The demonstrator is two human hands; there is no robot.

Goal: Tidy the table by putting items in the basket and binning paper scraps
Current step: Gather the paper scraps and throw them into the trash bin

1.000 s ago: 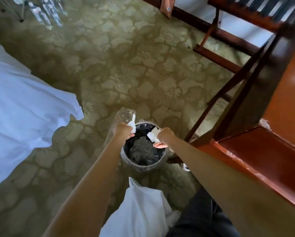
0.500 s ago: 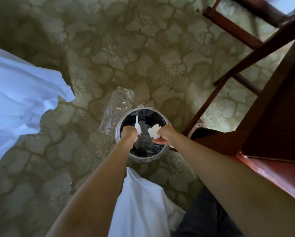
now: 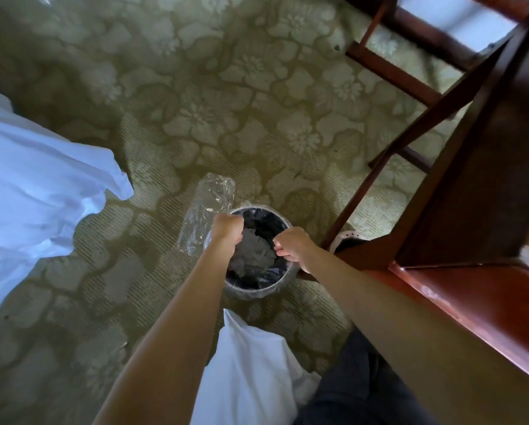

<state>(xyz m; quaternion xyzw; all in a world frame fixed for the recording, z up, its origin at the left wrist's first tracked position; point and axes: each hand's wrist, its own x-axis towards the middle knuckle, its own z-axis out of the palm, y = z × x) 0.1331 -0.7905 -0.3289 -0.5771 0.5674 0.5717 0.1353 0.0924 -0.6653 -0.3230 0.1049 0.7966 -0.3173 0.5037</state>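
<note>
Both hands over the bin point(image 3: 283, 223) — left hand point(image 3: 226, 230) and right hand point(image 3: 293, 245) curled closed, no scraps visible in either. Crumpled paper point(image 3: 252, 248) lies below, inside. Risk: scraps hidden in a fist drift past the rim.

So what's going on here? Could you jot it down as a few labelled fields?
Place: patterned green carpet, beside a red-brown wooden table
Bin: round dark-lined waste bin, crumpled paper inside
Left hand: fist-like above the bin's left rim, no scrap visible
Right hand: fingers curled above the right rim, no scrap visible
Nearby: clear crinkled plastic, white cloth
</note>
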